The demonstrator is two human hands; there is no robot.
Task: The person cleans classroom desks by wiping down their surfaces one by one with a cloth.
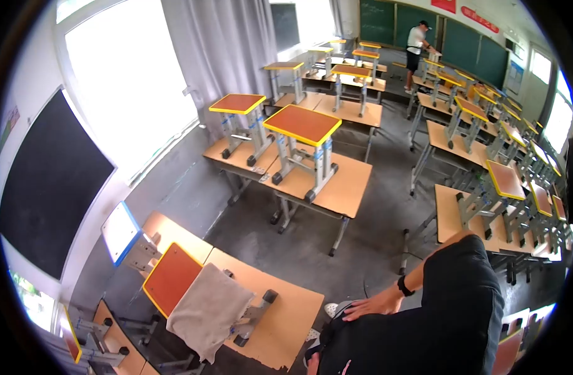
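Note:
My right hand (375, 305), with a black band on its wrist, lies with fingers stretched out at the front of my dark clothing (411, 340). It holds nothing that I can see. Only a sliver of what looks like my left hand (313, 362) shows at the bottom edge; its fingers are hidden. To the left of my hands, a greyish-beige cloth (210, 309) drapes over one end of a stool with a reddish-brown, yellow-edged seat (174, 279). That stool rests on a light wooden desk (293, 306). Light shoes (331, 310) show beside my right hand.
Stools (302, 125) stand on desks (336, 187) in rows, with a dark floor aisle (386, 206) between. A white, blue-edged stool (121, 232) is by the wall. Far off, a person in a cap (416, 47) stands near the green chalkboard (474, 50).

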